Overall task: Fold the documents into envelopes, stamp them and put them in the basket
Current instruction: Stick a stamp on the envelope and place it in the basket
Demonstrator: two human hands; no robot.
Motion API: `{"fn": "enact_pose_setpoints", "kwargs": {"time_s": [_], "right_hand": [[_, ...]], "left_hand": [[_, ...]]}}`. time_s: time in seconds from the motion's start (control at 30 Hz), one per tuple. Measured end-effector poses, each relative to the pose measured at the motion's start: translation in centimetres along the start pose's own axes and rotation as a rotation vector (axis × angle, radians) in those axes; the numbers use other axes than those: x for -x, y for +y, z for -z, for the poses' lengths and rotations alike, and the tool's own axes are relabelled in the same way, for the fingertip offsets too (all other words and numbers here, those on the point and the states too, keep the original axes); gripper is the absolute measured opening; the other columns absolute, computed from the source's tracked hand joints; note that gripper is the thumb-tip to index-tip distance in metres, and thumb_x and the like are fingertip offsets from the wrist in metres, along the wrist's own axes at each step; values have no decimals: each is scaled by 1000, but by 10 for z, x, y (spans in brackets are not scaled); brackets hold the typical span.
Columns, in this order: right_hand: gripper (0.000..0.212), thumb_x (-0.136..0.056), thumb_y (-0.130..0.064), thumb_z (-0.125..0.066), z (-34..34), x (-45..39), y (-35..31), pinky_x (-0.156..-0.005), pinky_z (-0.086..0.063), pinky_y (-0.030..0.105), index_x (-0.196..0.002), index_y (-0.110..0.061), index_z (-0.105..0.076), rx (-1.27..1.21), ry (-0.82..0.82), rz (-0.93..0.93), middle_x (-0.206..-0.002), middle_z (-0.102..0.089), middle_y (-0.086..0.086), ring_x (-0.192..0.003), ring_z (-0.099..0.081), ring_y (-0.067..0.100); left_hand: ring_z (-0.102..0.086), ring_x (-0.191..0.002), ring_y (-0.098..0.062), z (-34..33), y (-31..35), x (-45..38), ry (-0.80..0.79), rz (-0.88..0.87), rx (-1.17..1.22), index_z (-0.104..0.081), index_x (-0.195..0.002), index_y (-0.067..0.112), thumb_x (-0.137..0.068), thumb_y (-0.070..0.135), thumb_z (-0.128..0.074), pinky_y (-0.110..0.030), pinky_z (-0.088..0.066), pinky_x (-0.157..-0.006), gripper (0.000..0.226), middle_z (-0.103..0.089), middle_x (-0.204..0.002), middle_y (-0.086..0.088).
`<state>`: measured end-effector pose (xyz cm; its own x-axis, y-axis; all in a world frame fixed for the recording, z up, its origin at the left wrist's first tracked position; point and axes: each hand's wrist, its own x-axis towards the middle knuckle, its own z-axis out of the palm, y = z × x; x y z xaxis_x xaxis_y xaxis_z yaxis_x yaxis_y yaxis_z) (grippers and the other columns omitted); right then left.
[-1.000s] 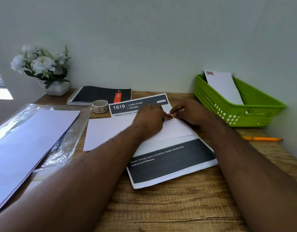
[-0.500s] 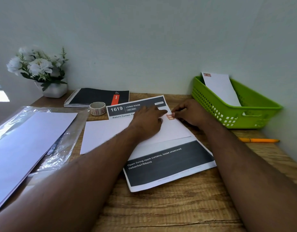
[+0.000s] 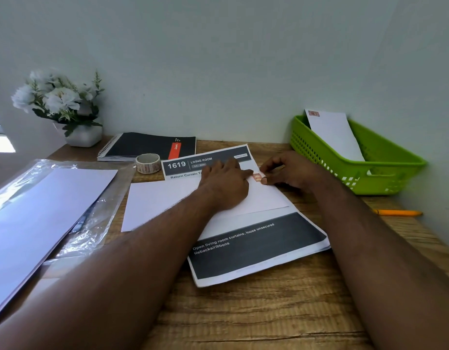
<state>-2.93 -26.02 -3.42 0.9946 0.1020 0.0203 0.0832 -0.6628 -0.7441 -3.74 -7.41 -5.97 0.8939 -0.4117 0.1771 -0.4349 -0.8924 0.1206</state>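
Red small paper stamp (image 3: 257, 177) sits between both hands' fingers (image 3: 246, 173) on the white paper envelope (image 3: 168, 200); left hand (image 3: 224, 183) presses flat, right hand (image 3: 291, 171) pinches its edge. Stamping step; next needs firm rubbing.

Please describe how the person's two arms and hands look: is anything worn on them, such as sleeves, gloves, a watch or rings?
Both forearms are bare as far as the view shows; no sleeve reaches into it. The left hand and the right hand wear no gloves. No watch, bracelet or ring is visible on the sides shown.

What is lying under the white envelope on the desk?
A printed sheet lies under the envelope, its dark header and footer showing. Its middle is covered by the envelope and the left hand.
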Motion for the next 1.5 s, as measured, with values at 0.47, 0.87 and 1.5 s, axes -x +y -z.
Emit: {"fn": "enact_pose_setpoints", "kwargs": {"time_s": [0.47, 0.87, 1.5], "right_hand": [[40, -79, -33, -75, -22, -11, -5, -61, -36, 21, -117, -25, -64, 328, 188, 120, -87, -63, -2, -78, -58, 14], [72, -71, -28, -83, -6, -8, 8, -66, -52, 26, -135, -21, -51, -38, 130, -50, -99, -62, -1, -66, -60, 12], [41, -77, -32, -79, -17, -12, -2, -93, -47, 29, -115, -18, -69, 112, 70, 15, -111, -65, 0, -103, -60, 15]], "left_hand": [[-35, -129, -32, -5, -1, 4, 89, 47, 42, -24, -148, 18, -96, 32, -34, -45, -26, -104, 55, -37, -146, -8], [-37, -130, -30, -4, -2, 4, 150, 138, 7, -31, -145, 19, -95, 48, -37, -47, -25, -106, 58, -42, -142, -8], [-38, -126, -31, 5, -6, 5, 166, 298, 86, -55, -121, 21, -83, 65, -50, -48, -26, -105, 58, -45, -131, -9]]}}
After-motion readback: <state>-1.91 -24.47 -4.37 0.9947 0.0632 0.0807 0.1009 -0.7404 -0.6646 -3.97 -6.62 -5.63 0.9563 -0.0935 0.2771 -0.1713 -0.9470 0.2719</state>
